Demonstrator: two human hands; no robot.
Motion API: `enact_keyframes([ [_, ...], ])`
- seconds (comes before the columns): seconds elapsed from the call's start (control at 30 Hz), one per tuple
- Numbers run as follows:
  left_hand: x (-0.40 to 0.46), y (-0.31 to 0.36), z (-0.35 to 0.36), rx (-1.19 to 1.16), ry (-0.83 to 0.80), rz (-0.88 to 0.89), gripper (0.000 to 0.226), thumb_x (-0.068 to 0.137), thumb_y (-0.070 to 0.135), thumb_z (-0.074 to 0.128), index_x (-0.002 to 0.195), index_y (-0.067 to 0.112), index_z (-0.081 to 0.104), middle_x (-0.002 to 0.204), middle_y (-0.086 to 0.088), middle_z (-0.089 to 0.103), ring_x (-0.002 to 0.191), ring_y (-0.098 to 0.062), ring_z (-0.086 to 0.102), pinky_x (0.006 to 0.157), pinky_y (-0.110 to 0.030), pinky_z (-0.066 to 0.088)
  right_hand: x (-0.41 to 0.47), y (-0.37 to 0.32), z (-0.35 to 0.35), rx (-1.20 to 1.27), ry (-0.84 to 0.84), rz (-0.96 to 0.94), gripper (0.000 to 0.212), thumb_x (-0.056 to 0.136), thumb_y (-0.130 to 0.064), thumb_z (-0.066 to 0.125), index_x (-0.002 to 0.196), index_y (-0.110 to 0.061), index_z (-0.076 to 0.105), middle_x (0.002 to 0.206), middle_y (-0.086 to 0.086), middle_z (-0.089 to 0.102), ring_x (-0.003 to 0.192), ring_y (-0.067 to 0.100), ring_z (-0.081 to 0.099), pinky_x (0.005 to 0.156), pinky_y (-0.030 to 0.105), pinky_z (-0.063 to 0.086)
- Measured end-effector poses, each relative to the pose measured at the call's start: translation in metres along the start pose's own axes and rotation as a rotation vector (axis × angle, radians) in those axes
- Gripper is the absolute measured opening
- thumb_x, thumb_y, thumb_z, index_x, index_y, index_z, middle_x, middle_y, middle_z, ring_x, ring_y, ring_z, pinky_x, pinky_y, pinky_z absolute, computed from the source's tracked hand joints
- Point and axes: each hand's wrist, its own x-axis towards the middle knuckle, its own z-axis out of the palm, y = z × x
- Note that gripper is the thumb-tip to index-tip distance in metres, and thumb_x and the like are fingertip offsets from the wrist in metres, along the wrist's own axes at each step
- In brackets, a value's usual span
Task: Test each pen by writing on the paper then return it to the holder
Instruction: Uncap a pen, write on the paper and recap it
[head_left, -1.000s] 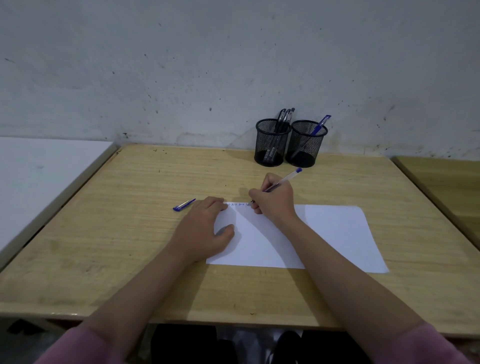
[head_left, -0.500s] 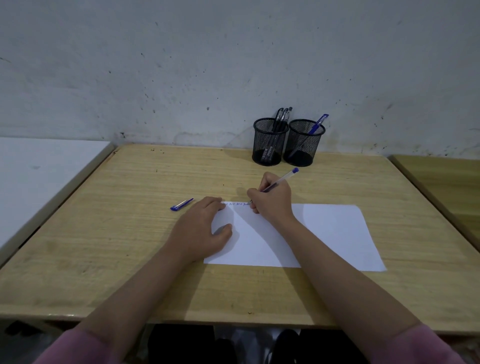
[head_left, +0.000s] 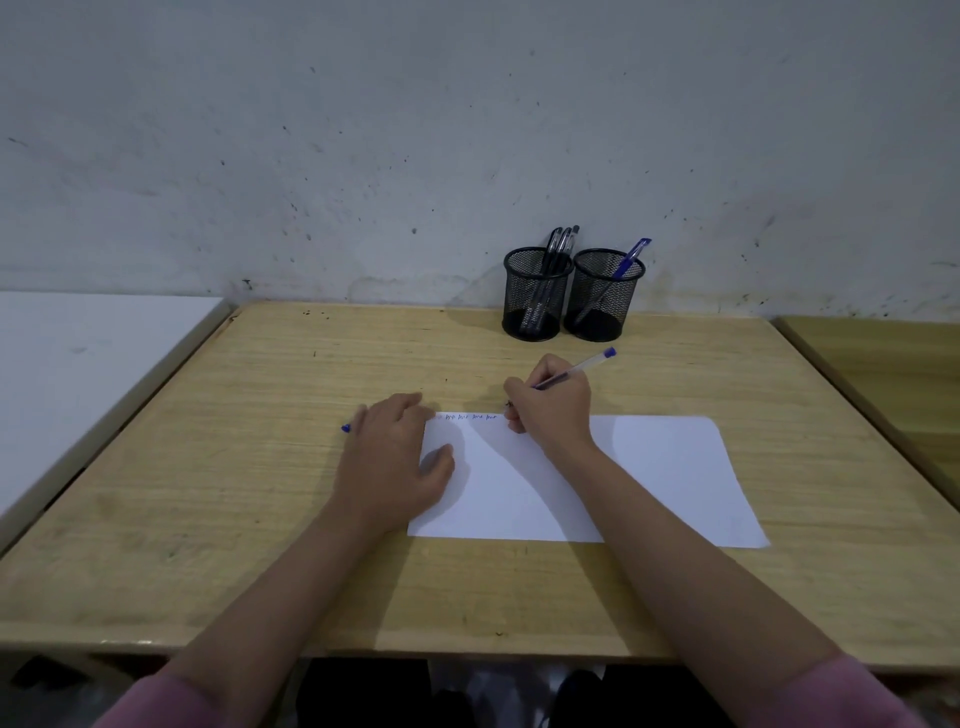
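Right hand (head_left: 553, 410) gripping pen (head_left: 576, 369), blue end up-right (tip at paper (head_left: 649, 478))

matt wood table (head_left: 260, 467), smooth paper (head_left: 649, 483), mesh holders (head_left: 537, 296)

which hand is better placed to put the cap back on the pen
Left. The left hand lies open on the paper's edge, right beside the cap, which its fingers partly hide. The right hand already grips the pen.
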Motion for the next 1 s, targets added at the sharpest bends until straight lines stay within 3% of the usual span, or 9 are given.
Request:
enact_keyframes([
  [0.13, 0.001, -0.001, 0.000, 0.115, 0.236, -0.258, 0.035, 0.077, 0.022, 0.055, 0.107, 0.005, 0.060, 0.114, -0.014, 0.060, 0.104, -0.034, 0.054, 0.097, -0.050, 0.035, 0.002, -0.002, -0.001, 0.112, 0.005, 0.056, 0.033, 0.081, 0.000, 0.065, 0.061, -0.012, 0.042, 0.050, 0.007, 0.057, 0.043, 0.012, 0.061, 0.047, 0.028, 0.053],
  [0.3, 0.007, -0.002, -0.002, 0.095, 0.204, -0.496, 0.020, 0.080, 0.012, 0.051, 0.095, 0.006, 0.064, 0.103, -0.014, 0.058, 0.100, -0.033, 0.048, 0.088, -0.044, 0.031, -0.002, -0.005, -0.003, 0.047, -0.062, 0.019, 0.022, 0.082, 0.000, 0.067, 0.071, -0.009, 0.051, 0.064, 0.009, 0.064, 0.056, 0.014, 0.067, 0.066, 0.038, 0.058],
  [0.37, 0.009, -0.002, -0.003, 0.070, 0.209, -0.526, 0.020, 0.082, 0.009, 0.050, 0.093, 0.008, 0.066, 0.102, -0.013, 0.057, 0.101, -0.032, 0.047, 0.087, -0.044, 0.031, -0.010, -0.011, -0.005, 0.011, -0.095, -0.025, 0.017, 0.078, -0.007, 0.074, 0.075, -0.008, 0.057, 0.069, 0.012, 0.066, 0.059, 0.018, 0.066, 0.061, 0.035, 0.057],
  [0.53, 0.007, -0.001, -0.009, -0.173, 0.226, -0.474, 0.018, 0.087, 0.016, 0.054, 0.096, 0.021, 0.069, 0.098, -0.005, 0.060, 0.095, -0.027, 0.056, 0.086, -0.040, 0.038, -0.037, -0.030, -0.013, -0.042, -0.187, -0.049, 0.008, 0.083, -0.019, 0.071, 0.087, -0.013, 0.067, 0.076, 0.005, 0.067, 0.060, 0.012, 0.061, 0.043, 0.016, 0.045],
  [0.63, 0.001, 0.003, -0.019, -0.519, 0.209, -0.344, 0.015, 0.083, 0.012, 0.063, 0.094, 0.019, 0.070, 0.092, -0.002, 0.066, 0.078, -0.010, 0.062, 0.068, -0.012, 0.045, -0.052, -0.037, -0.020, 0.024, -0.274, -0.014, 0.004, 0.086, -0.013, 0.066, 0.089, -0.013, 0.068, 0.076, 0.006, 0.067, 0.061, 0.012, 0.057, 0.045, 0.020, 0.046],
  [0.67, -0.002, 0.006, -0.023, -0.606, 0.190, -0.327, 0.015, 0.080, 0.011, 0.068, 0.092, 0.018, 0.071, 0.089, -0.001, 0.068, 0.073, -0.006, 0.062, 0.064, -0.008, 0.045, -0.056, -0.038, -0.023, 0.047, -0.291, -0.015, 0.002, 0.085, -0.011, 0.067, 0.087, -0.012, 0.068, 0.074, 0.005, 0.068, 0.059, 0.012, 0.057, 0.047, 0.023, 0.047],
  [0.77, -0.009, 0.020, -0.031, -0.789, 0.149, -0.331, 0.020, 0.071, 0.006, 0.076, 0.080, 0.022, 0.070, 0.082, 0.004, 0.071, 0.066, 0.003, 0.063, 0.063, -0.007, 0.048, -0.066, -0.040, -0.030, 0.066, -0.313, -0.033, 0.006, 0.083, -0.008, 0.069, 0.078, -0.010, 0.065, 0.068, 0.003, 0.069, 0.056, 0.010, 0.057, 0.049, 0.027, 0.047],
  [0.87, -0.014, 0.033, -0.036, -0.855, 0.123, -0.298, 0.019, 0.068, 0.006, 0.078, 0.073, 0.023, 0.072, 0.070, 0.008, 0.072, 0.065, 0.000, 0.064, 0.061, -0.009, 0.048, -0.075, -0.042, -0.037, 0.058, -0.337, -0.071, 0.010, 0.082, -0.008, 0.070, 0.074, -0.012, 0.065, 0.068, 0.002, 0.070, 0.058, 0.010, 0.057, 0.051, 0.027, 0.047],
  [1.0, -0.019, 0.050, -0.044, -0.876, 0.099, -0.202, 0.014, 0.068, 0.003, 0.077, 0.077, 0.012, 0.074, 0.077, 0.000, 0.072, 0.068, -0.004, 0.064, 0.064, -0.011, 0.048, -0.084, -0.045, -0.043, 0.042, -0.372, -0.116, 0.011, 0.082, -0.008, 0.071, 0.073, -0.012, 0.066, 0.067, 0.001, 0.070, 0.061, 0.012, 0.057, 0.052, 0.025, 0.046],
])
